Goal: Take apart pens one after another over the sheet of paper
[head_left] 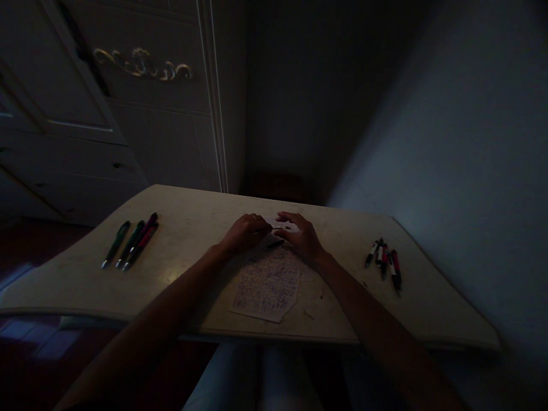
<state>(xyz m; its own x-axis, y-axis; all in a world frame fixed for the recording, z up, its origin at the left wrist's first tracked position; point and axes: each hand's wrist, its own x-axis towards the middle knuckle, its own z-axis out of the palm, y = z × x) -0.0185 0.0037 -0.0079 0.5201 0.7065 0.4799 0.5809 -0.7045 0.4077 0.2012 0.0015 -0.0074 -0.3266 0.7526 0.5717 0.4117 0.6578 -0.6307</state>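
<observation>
Over the upper edge of a scribbled paper sheet (268, 282), my left hand (246, 233) has its fingers closed on a thin dark rod that looks like a pen refill (280, 228). The rod points right, toward my right hand (305, 235). That hand is open, its thumb and forefinger curved apart around the rod's far end; whether they touch it is too dark to tell. Below the fingers, a short black piece (275, 244), perhaps a pen part, lies on the paper. More pale paper (274, 221) shows between the hands.
Several thick pens (131, 245) lie at the left of the pale table (192, 214). Smaller pens with white, red and black parts (385, 262) are grouped at the right. A white cabinet (171, 137) stands behind at left, and a wall (462, 160) borders the right side.
</observation>
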